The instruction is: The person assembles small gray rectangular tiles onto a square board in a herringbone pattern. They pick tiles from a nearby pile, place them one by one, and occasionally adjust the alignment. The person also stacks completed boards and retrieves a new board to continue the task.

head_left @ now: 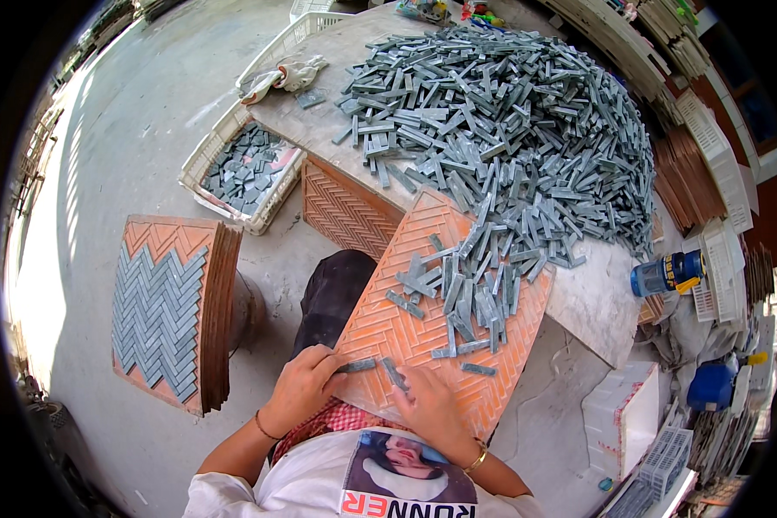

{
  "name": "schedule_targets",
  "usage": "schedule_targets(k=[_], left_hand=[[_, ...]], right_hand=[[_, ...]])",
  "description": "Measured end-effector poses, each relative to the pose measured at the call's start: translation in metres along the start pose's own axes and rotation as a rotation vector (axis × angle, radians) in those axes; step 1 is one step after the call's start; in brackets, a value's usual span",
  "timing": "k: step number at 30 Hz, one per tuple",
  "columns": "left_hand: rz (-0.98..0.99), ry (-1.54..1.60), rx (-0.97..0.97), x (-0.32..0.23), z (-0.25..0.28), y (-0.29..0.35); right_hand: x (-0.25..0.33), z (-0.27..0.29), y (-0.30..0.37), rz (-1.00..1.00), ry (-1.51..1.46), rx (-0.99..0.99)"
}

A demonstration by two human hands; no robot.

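Note:
An orange herringbone-grooved tray (380,324) slants across my lap, its far end against the table. My left hand (306,380) is closed at its near left edge, fingertips pinching the end of a narrow grey stone strip (358,366). Close by, my right hand (430,404) pinches a second grey strip (392,373) between thumb and fingers, tilted over the grooves. Loose grey strips (462,298) lie in a heap on the tray's upper part. One single strip (478,369) rests apart, right of my right hand.
A big pile of grey strips (509,129) covers the table. On the left stands a stack of trays (160,306), the top one filled in herringbone. A cream crate (259,223) holds square grey pieces. A blue bottle (660,274) is at the table's right; a white foam box (609,414) sits below.

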State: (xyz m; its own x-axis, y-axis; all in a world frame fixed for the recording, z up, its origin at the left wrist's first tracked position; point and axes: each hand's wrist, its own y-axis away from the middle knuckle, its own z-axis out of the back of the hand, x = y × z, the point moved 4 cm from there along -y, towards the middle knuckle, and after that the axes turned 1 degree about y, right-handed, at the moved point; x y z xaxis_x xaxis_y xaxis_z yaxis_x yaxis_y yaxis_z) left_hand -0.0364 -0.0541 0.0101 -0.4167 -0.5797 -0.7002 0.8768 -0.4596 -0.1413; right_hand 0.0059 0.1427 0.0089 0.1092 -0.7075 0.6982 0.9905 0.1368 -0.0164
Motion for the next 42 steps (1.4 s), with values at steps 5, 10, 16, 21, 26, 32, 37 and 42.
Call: schedule_targets(k=[5,10,16,21,26,32,37,42], left_hand=[[0.037,0.072,-0.08,0.007,0.002,-0.002],[0.032,0.062,-0.094,0.012,0.004,-0.007],[0.049,0.071,-0.078,0.014,0.004,-0.008],[0.015,0.039,-0.089,0.01,0.0,-0.011],[-0.005,0.001,-0.097,0.007,-0.005,-0.013],[-0.013,-0.008,-0.097,0.007,-0.006,-0.015],[-0.014,-0.043,-0.029,0.005,-0.007,-0.014],[-0.014,-0.046,-0.016,0.004,-0.006,-0.013]], right_hand=[[-0.006,0.009,0.0,-0.062,-0.075,-0.059],[-0.012,0.012,0.002,-0.054,-0.085,-0.056],[-0.016,0.015,0.009,-0.164,-0.138,-0.079],[-0.01,0.017,0.004,-0.111,-0.1,-0.044],[-0.001,0.013,-0.004,-0.033,-0.044,-0.023],[-0.001,0.0,-0.012,0.006,-0.012,-0.02],[-0.001,-0.005,-0.011,0.029,0.008,0.004],[0.0,-0.008,-0.007,0.034,0.04,0.025]])
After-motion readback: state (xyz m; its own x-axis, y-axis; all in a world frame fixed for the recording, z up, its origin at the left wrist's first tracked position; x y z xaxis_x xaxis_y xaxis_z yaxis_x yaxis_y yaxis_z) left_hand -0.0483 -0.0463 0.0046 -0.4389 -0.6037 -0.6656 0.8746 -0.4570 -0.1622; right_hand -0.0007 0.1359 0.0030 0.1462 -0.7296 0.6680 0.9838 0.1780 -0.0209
